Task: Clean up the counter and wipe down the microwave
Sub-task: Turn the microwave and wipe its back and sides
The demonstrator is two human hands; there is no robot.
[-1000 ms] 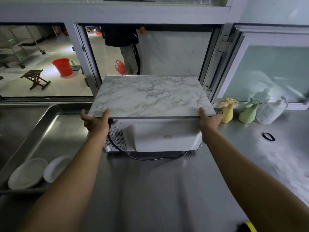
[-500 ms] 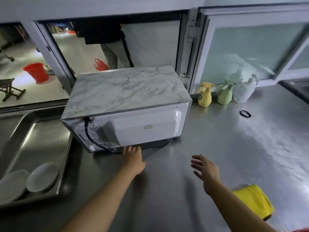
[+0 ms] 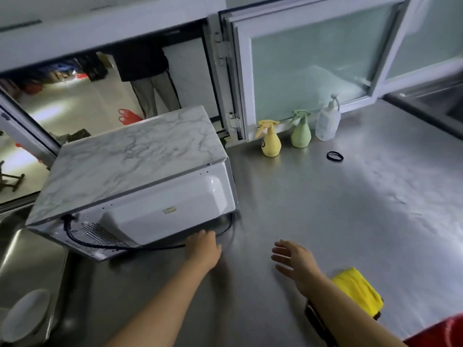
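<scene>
A white microwave (image 3: pixel 140 156) with a marble-patterned top stands on the steel counter (image 3: pixel 350 209), its back panel turned toward me. Its black cord (image 3: pixel 150 247) loops along the lower rear edge. My left hand (image 3: pixel 203 249) rests on the counter at that edge, fingertips touching the back panel beside the cord. My right hand (image 3: pixel 294 261) hovers over the counter with its fingers spread, holding nothing. A folded yellow cloth (image 3: pixel 355 289) lies on the counter just right of my right forearm.
Yellow (image 3: pixel 270 144), green (image 3: pixel 300 135) and clear (image 3: pixel 327 121) spray bottles stand by the window frame, a black ring (image 3: pixel 335 156) near them. A sunken steel tray (image 3: pixel 32 259) at left holds a white plate (image 3: pixel 27 311). A person (image 3: pixel 147 78) stands beyond the open hatch.
Both hands let go of the microwave's top edges. My left hand dropped to its lower rear edge, my right hand came away over the counter. The view swung right, showing the yellow cloth.
</scene>
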